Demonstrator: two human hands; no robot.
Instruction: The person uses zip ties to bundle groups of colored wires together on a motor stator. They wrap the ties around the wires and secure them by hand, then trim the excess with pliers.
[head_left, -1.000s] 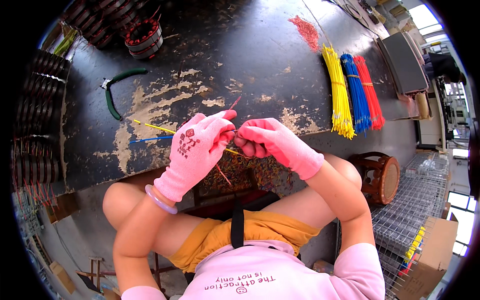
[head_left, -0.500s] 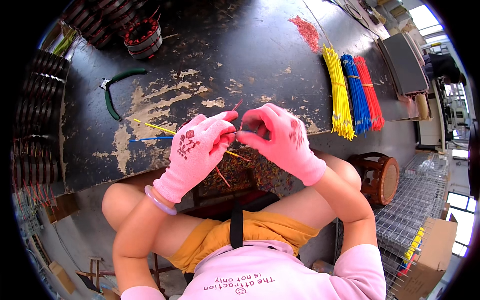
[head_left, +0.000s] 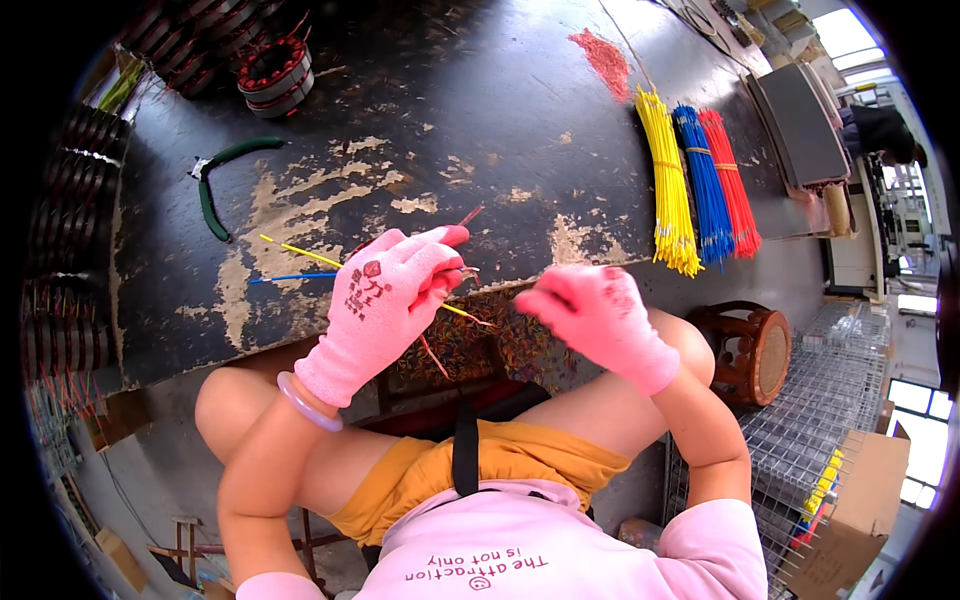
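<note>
Just left of centre, toward nine o'clock, a pink-gloved left hand [head_left: 390,290] has its grip closed around thin insulated wires: a yellow wire [head_left: 300,249] and a blue wire [head_left: 290,277] jut toward nine o'clock over the worn black table [head_left: 430,150]; a red lead [head_left: 434,356] points toward five. At three o'clock the right hand [head_left: 600,315] stands apart, fingers curled; blur hides whether its grip holds anything. The wires look light, springy, probably slick; fine ends may fray, so pinch the insulation just behind them.
</note>
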